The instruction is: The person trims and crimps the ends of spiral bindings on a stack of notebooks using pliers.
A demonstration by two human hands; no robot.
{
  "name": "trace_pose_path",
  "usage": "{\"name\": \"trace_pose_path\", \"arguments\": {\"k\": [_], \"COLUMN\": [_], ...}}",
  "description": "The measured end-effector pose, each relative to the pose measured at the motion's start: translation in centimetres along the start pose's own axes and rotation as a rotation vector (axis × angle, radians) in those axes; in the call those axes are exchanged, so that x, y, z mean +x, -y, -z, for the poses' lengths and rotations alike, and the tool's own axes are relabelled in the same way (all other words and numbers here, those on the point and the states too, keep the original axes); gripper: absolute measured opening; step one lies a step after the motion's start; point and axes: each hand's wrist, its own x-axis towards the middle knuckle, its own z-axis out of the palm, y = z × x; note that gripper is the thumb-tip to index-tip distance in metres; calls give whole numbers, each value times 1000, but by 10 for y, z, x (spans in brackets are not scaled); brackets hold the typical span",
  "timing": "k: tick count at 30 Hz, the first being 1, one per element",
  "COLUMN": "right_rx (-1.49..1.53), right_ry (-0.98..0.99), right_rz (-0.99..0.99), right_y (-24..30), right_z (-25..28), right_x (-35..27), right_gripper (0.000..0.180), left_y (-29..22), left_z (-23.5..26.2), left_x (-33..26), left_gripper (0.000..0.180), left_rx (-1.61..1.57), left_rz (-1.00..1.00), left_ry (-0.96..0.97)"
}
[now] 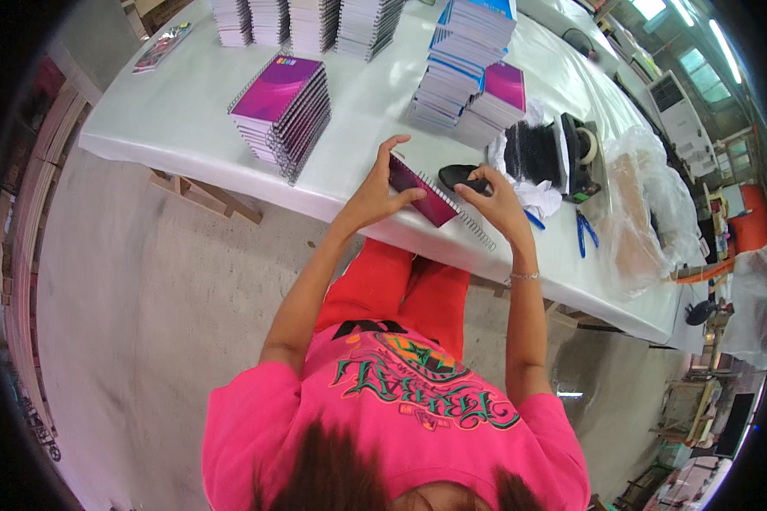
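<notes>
My left hand (382,194) is closed on a small purple-covered notebook (423,189), its thumb across the cover near the lower edge. A metal spiral coil (475,230) runs along the notebook's right edge and sticks out past its near corner. At the coil's right, my right hand (493,201) has thumb and index finger closed on a black rounded object (456,176) whose kind I cannot make out. Whether those fingers also touch the coil is unclear.
A stack of purple spiral notebooks (285,106) stands left on the white-covered table (179,111). Behind are more stacks and a tall blue-and-white pile (460,64). To the right lie a black box-like holder (562,149), blue-handled pliers (583,233) and clear plastic wrap (648,196).
</notes>
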Motion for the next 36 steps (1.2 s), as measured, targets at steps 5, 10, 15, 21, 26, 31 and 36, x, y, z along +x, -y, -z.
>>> {"name": "trace_pose_path", "arguments": {"k": [5, 10, 15, 21, 26, 31, 36], "right_rx": [123, 603, -301, 523, -129, 413, 474], "right_ry": [32, 113, -125, 278, -51, 291, 324], "right_rz": [152, -26, 249, 64, -19, 18, -40], "right_y": [1, 15, -14, 38, -8, 21, 11], "right_z": [-3, 4, -5, 13, 8, 13, 8], "right_x": [-7, -4, 14, 8, 36, 24, 28], "right_gripper": [36, 35, 33, 43, 43, 34, 37], "left_y": [-2, 5, 1, 4, 4, 4, -2], "left_z": [0, 0, -1, 4, -2, 0, 2], "left_x": [3, 3, 5, 4, 7, 7, 5], "left_gripper": [93, 93, 92, 88, 88, 86, 84], "left_rx": [-56, 52, -36, 109, -54, 21, -12], "left_rz": [14, -43, 0, -73, -7, -29, 20], "left_ry": [49, 22, 61, 42, 78, 89, 102]}}
